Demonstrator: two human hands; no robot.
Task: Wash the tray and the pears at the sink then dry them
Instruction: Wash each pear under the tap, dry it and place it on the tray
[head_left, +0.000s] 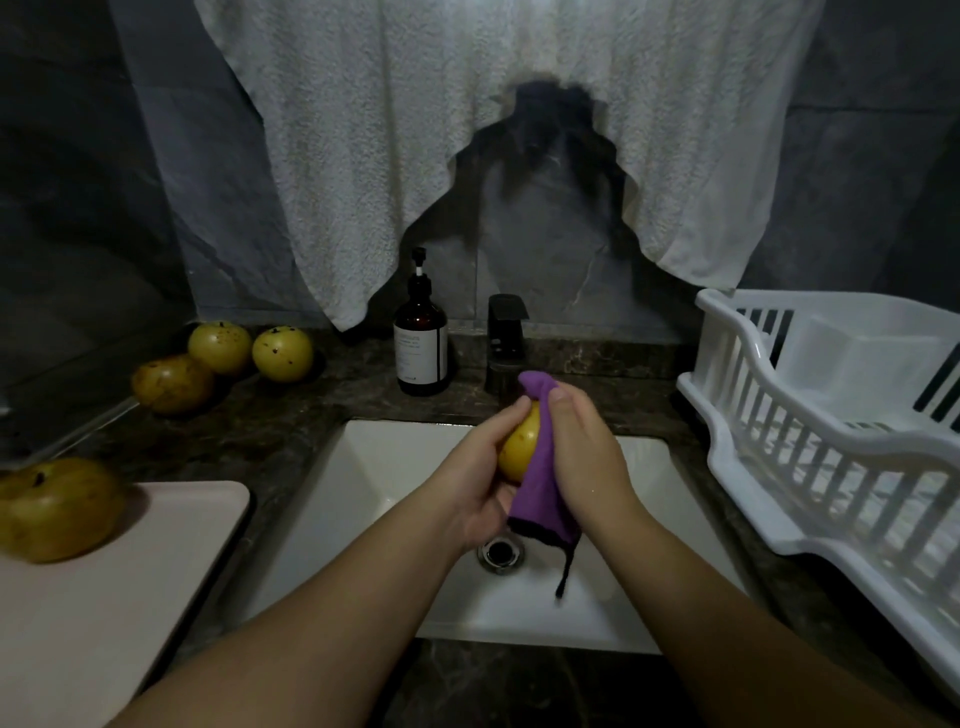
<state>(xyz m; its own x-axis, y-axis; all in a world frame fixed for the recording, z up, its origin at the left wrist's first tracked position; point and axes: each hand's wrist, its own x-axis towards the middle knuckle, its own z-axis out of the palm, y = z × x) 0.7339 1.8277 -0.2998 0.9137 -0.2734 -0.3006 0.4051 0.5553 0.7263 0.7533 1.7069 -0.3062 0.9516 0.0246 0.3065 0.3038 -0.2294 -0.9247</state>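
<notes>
A white towel (415, 130) hangs on the wall beyond both hands. Right of them on the desk (291, 415) sits a white rack (831, 441); directly below them, the sink (374, 467). The tray (130, 597) lies to their left, bearing one pear (57, 509) (three more pears (223, 364) lie farther back). The left hand (467, 488) cups a pear (521, 444), the right hand (587, 452) pressing a purple cloth (540, 493) around it.

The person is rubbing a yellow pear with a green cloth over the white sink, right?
Almost. In the head view the cloth is purple, not green. The left hand holds the round yellow pear over the white sink while the right hand rubs.
</notes>
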